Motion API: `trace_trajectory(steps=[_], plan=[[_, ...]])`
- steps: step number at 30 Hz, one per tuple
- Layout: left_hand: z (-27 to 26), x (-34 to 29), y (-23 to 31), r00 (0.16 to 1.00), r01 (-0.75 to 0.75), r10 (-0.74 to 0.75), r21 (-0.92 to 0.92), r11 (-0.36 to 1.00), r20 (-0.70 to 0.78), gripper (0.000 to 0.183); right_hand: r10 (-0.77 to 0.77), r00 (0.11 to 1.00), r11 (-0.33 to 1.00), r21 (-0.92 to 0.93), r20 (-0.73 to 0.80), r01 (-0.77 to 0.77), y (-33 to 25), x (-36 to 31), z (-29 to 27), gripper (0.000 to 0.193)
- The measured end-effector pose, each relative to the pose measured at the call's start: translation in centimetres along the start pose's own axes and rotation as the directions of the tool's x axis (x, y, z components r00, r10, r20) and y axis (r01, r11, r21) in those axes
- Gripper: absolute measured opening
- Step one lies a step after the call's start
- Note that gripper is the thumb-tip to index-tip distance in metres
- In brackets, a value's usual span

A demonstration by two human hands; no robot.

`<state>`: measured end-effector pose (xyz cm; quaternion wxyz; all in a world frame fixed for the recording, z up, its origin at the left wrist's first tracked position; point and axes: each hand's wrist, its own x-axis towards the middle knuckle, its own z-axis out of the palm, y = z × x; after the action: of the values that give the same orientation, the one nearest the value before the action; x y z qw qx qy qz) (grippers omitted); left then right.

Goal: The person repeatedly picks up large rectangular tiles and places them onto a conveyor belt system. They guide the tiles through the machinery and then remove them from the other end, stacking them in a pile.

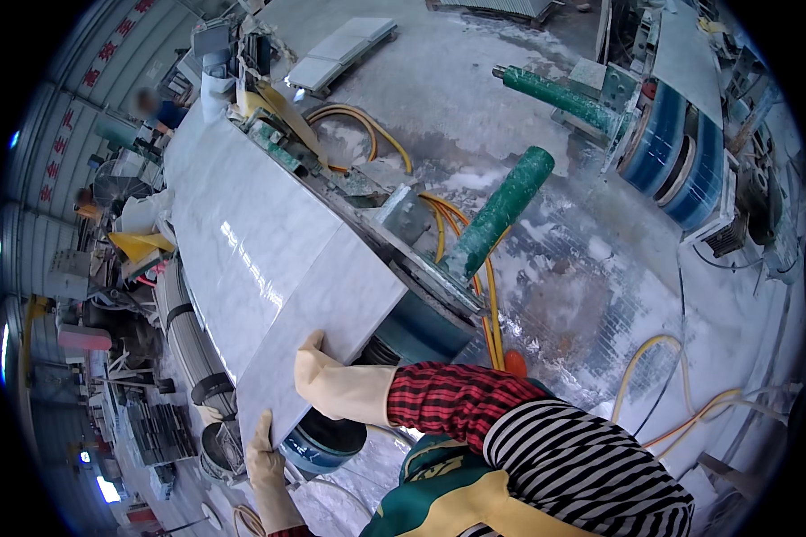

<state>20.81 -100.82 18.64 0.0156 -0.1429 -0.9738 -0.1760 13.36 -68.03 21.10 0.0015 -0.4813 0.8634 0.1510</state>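
Both my hands wear long cream rubber gloves. The near edge of a white, grey-veined stone slab (pixel 336 309) is gripped by my left hand (pixel 261 452) at its left corner, thumb on top and the other fingers hidden. Further right along that edge, my right hand (pixel 318 371) is closed on the same slab, its fingers partly hidden. Directly beyond lies a larger slab (pixel 251 206) of like stone, meeting the near one along a thin seam. Beneath the near slab shows a blue roller or drum (pixel 322 443).
A green cylinder (pixel 501 210) slants up right of the slabs, with yellow-orange hoses (pixel 457 215) around its base. Blue drums (pixel 672 152) belong to a machine at far right. Stacked panels (pixel 345 54) lie on the wet floor. Another person (pixel 166 112) stands at far left.
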Motion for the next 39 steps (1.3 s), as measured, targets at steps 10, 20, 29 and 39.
trace_trajectory(steps=[10,20,29,39], plan=[[5.0,-2.6,-1.6,0.997,0.015,-0.009,0.079,0.997,-0.078,0.052,0.209,0.978,0.976,0.055,0.007,-0.209,-4.7,4.8,7.6,0.046],[12.2,-5.8,-3.7,0.934,-0.182,0.266,0.321,0.929,-0.239,0.046,0.502,0.865,0.859,0.131,-0.025,-0.495,-9.9,2.3,12.2,0.053],[13.3,-8.4,1.3,0.965,-0.149,0.203,0.292,0.945,-0.167,0.049,0.471,0.876,0.875,0.176,-0.103,-0.450,-12.9,-2.3,15.0,0.057],[14.5,-0.9,14.6,0.965,-0.260,0.223,0.404,0.877,0.137,0.093,0.355,0.922,0.895,0.340,-0.153,-0.288,-9.8,-6.5,14.6,0.054]])
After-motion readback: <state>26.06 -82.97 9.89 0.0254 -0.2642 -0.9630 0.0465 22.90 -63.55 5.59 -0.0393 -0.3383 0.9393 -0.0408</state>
